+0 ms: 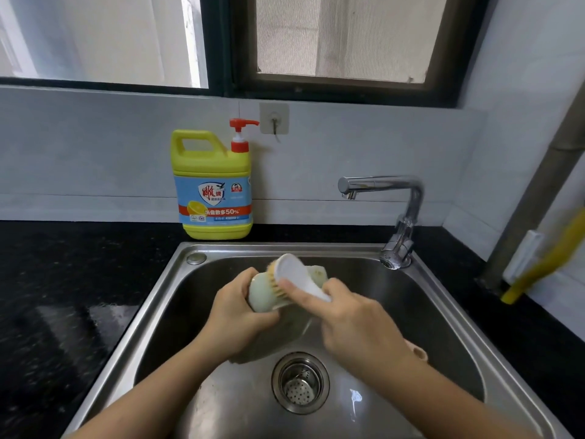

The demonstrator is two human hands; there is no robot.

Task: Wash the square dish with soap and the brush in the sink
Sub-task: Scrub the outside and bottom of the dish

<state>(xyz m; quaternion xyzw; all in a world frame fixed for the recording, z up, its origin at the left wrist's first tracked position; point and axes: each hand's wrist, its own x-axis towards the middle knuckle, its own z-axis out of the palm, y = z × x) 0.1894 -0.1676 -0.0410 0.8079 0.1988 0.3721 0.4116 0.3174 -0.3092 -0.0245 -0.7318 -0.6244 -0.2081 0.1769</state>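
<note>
Over the steel sink (152,312), my left hand (235,312) grips a pale green square dish (261,294), tilted on edge. My right hand (351,318) holds a white-backed brush (297,275) with tan bristles, and its bristles press against the dish. Part of the dish shows behind the brush; the rest is hidden by my hands. A yellow soap bottle (212,185) with a red pump stands on the counter behind the sink.
A chrome tap (395,198) stands at the sink's back right, spout pointing left, no water running. The drain strainer (300,383) sits mid-basin. Black countertop (47,296) on both sides. A yellow-handled tool (544,258) leans at the right wall.
</note>
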